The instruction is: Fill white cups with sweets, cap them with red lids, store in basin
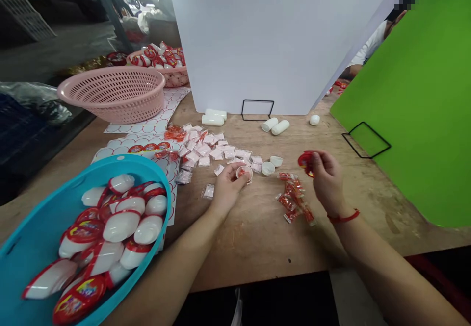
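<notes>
Left hand (228, 187): what has it got?

It's curled about half shut, its fingertips on a small white plastic cup (244, 172) with something red inside. The fingers hide part of the rim, so the red bit is hard to make out.

And the right hand (327, 179)?

Nearly closed, pinching a glossy red disc (305, 162). The fingers cover most of it, so its print can't be read. A red string bracelet (343, 216) circles the wrist.

What's around them on the wooden table (253, 250)?

Both hands hover near the middle. Clear sachets (206, 148) of white contents lie scattered left of the cup, 2 white cups (268, 168) sit just right of it, and crinkly red foil sachets (292, 198) lie below the disc.

Further off?

Towards the far edge are 4 smooth white capsules (280, 127). At the near left corner, a blue oval tray (147, 163) holds a heap of red-labelled white capsules (121, 226). Beyond it sits a pink mesh basket (110, 93). A co-worker (368, 46) is cut off by a green board (401, 105).
</notes>
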Demonstrator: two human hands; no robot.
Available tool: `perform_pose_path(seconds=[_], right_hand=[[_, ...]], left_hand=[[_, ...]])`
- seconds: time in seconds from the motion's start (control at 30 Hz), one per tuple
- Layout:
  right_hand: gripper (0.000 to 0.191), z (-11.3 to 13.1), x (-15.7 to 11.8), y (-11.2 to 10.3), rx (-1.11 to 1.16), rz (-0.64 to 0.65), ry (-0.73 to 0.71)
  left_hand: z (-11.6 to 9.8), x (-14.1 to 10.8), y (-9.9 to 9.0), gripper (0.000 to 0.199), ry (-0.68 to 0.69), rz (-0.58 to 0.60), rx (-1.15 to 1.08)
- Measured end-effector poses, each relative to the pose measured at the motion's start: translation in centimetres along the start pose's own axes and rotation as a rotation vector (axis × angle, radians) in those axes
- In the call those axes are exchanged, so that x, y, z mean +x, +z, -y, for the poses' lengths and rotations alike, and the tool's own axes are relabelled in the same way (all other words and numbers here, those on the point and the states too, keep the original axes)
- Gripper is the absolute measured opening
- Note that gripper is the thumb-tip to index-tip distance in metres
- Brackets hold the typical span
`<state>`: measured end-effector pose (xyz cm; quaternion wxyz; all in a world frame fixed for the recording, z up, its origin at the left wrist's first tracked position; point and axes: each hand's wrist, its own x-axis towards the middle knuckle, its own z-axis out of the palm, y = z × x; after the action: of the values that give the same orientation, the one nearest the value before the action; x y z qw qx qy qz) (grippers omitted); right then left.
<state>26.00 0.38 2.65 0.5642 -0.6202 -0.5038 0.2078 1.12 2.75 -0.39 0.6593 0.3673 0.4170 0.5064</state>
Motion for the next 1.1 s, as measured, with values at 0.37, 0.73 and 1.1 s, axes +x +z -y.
perform_pose_path(seconds=[0.37,0.73,1.1], right_hand=[[0.022,3.0,-3.3,11.5,-0.134,0.343,-0.098],[0.05,1.4,-2.2,8.9,-0.145,0.498,-0.28],[0.022,1.8,-2.1,7.5,-0.37,0.684,-0.516]], left_hand=[[-0.1,-0.1,-0.5,0.047,0.065,0.022,0.044],[-1.0,-0.9,0.0,0.063,-0.031,0.153,0.015],[-0.8,-0.8,-0.6,0.046,0.027,0.163,0.119]])
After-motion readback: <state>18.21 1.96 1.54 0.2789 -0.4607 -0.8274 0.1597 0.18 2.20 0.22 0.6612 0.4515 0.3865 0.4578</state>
